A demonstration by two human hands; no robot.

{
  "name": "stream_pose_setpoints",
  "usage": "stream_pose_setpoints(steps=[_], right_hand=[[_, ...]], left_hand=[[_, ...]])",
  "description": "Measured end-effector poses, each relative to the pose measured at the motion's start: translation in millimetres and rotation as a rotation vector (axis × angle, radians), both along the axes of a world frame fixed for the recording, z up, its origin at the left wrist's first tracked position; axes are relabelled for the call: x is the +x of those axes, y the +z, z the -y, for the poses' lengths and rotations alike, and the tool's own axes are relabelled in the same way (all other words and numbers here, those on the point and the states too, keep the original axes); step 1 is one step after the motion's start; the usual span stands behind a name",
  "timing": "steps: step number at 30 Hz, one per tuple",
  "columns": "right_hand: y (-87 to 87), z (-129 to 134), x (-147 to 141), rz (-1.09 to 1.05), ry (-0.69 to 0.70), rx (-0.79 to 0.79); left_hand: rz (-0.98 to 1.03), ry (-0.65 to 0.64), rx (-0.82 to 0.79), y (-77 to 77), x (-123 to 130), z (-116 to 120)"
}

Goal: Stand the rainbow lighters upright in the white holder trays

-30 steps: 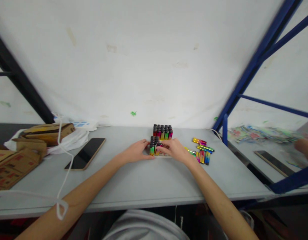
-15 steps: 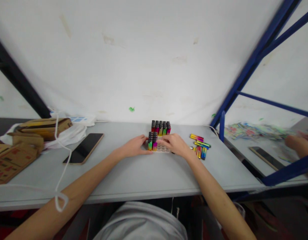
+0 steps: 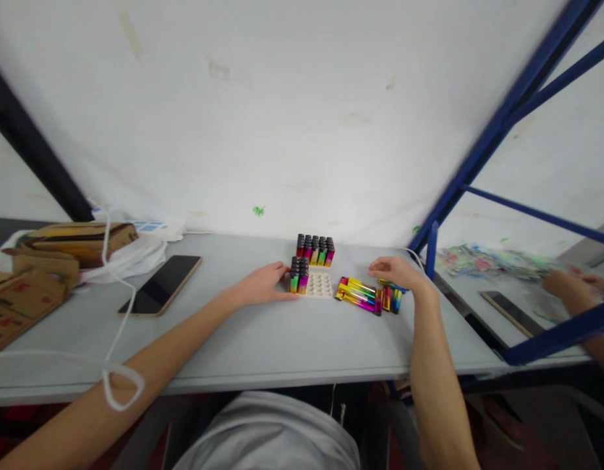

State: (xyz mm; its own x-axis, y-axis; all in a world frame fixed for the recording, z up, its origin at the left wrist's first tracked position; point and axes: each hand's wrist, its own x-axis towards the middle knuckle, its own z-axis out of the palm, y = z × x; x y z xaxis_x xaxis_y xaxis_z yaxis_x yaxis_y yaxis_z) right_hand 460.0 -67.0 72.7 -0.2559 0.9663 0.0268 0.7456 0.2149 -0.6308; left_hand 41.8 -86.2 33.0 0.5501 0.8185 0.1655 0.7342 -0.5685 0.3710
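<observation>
Lighters with black tops and rainbow metallic bodies stand upright in two groups. The back group (image 3: 315,250) is a full block. The front group (image 3: 299,275) fills the left part of a white tray (image 3: 321,285) with round holes. My left hand (image 3: 267,284) grips this tray's left end, fingertips behind and thumb in front. My right hand (image 3: 397,271) is over the loose lighters on the right, fingers bent together. What lies between those fingertips is hidden. Loose lighters (image 3: 359,295) lie flat side by side just right of the tray.
A phone (image 3: 162,285) lies to the left, near cardboard boxes (image 3: 37,287) and a white plastic bag. A white cable (image 3: 119,326) hangs across my left forearm. Blue metal posts (image 3: 431,251) rise on the right; beyond them are another phone (image 3: 512,312) and another person's hands.
My right hand has moved from the tray rightward to the loose lighters, uncovering the tray's holes and the row of lighters beside it. My left hand has stayed at the tray.
</observation>
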Motion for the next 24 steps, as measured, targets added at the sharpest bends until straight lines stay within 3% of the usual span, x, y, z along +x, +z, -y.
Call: stream_pose_setpoints(steps=[6,10,14,19,22,24], right_hand=[[2.2,10,-12,0.003,0.155,-0.158],[4.2,12,-27,0.050,0.185,-0.094],[-4.0,-1,-28,0.224,0.018,0.140],[-21.2,-22,-3,0.378,-0.313,0.371],[-30.8,-29,11,0.401,-0.448,0.387],[-36.2,-31,13,0.422,-0.443,0.308]], left_hand=[[-0.039,-0.009,-0.014,-1.3,0,-1],[-0.033,-0.005,-0.019,-0.7,0,0],[-0.027,-0.005,-0.029,1.0,1,0],[-0.028,-0.004,-0.023,1.1,1,0],[-0.031,-0.009,-0.015,0.5,1,-1],[-0.024,-0.010,-0.011,0.5,1,-1]])
